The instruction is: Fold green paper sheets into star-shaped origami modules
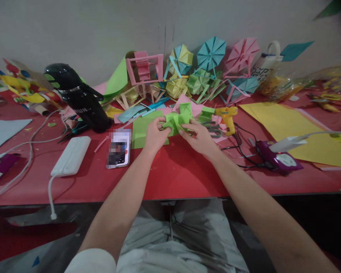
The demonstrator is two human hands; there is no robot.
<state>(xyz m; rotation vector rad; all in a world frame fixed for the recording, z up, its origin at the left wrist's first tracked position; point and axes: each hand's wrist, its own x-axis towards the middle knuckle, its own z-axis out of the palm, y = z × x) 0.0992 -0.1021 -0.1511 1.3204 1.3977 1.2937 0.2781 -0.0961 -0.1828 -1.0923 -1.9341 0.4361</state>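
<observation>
Both my hands meet over a green folded paper piece at the middle of the red table. My left hand pinches its left side, fingers curled on the paper. My right hand grips its right side, thumb pressed on the fold. Under the piece lies a flat green paper sheet. Just to the right, scissors lie beside a yellow glue gun.
A phone, a white power bank with cable and a black bottle sit left. Folded paper fans and frames line the wall. Yellow sheets and a purple power strip lie right.
</observation>
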